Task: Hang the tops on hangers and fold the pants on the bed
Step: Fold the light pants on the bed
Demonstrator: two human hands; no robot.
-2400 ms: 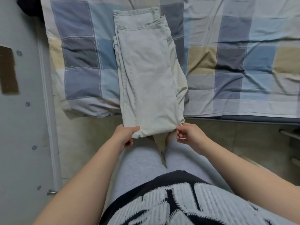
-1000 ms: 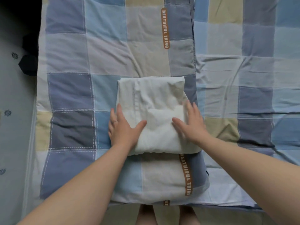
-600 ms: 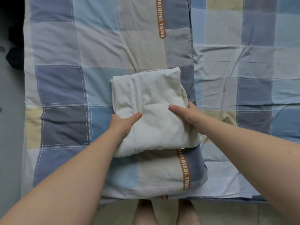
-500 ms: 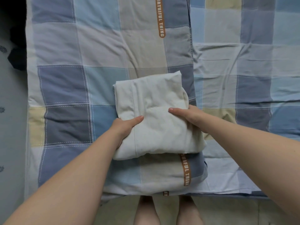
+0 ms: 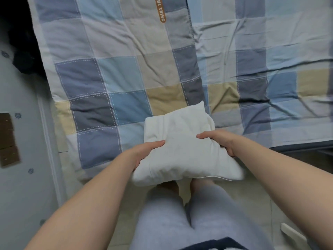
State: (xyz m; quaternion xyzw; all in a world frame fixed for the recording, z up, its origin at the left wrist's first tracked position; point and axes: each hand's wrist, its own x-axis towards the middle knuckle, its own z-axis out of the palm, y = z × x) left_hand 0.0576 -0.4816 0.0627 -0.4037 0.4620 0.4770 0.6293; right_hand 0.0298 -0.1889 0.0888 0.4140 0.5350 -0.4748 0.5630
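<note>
cream pants (image 5: pixel 182 147), blue-grey checked quilt (image 5: pixel 111 87)

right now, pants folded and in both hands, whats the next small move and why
Probably set the folded pants down flat on the checked quilt just ahead, keeping both grips. The left hand and right hand each grip a side, thumbs on top, and the near edge sags past the quilt over the floor, so releasing one side might undo the fold.

Arms extended forward; left grip (image 5: pixel 144 153), right grip (image 5: pixel 219 141) clasp folded pants (image 5: pixel 180 130), thumbs on top.
</note>
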